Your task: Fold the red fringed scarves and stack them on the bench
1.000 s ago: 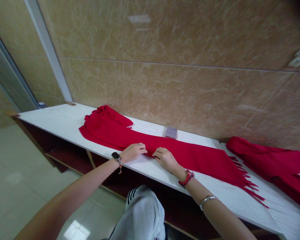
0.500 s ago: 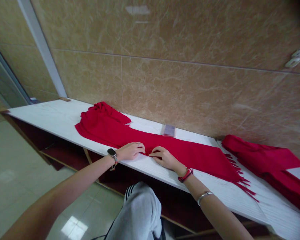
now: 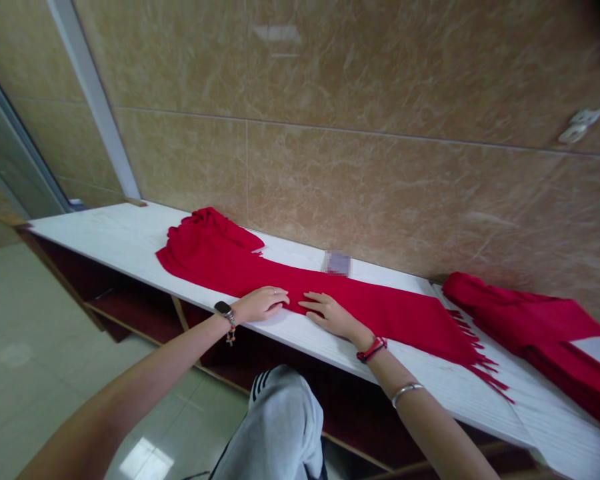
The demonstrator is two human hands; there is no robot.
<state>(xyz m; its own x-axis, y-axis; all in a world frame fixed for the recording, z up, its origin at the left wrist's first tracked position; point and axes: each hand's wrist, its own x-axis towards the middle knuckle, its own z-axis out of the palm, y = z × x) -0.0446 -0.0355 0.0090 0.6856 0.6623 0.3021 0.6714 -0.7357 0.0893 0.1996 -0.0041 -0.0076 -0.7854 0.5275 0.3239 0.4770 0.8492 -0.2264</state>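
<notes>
Lengthwise, a red fringed scarf [image 3: 395,310] lies along a white countertop [image 3: 95,230]. Its middle and right stretch are flat; the left end remains bunched, so the straightening seems only partly done. Both hands rest at the scarf's near edge, mid-length, with most of the cloth beyond them. The right hand [image 3: 331,316] has loosely spread fingers; the left hand [image 3: 260,304] has bent fingers, whether pinching is unclear. At far right lies another red cloth [image 3: 520,310].

palm-down left hand [image 3: 261,305] near right hand [image 3: 334,316]
</notes>
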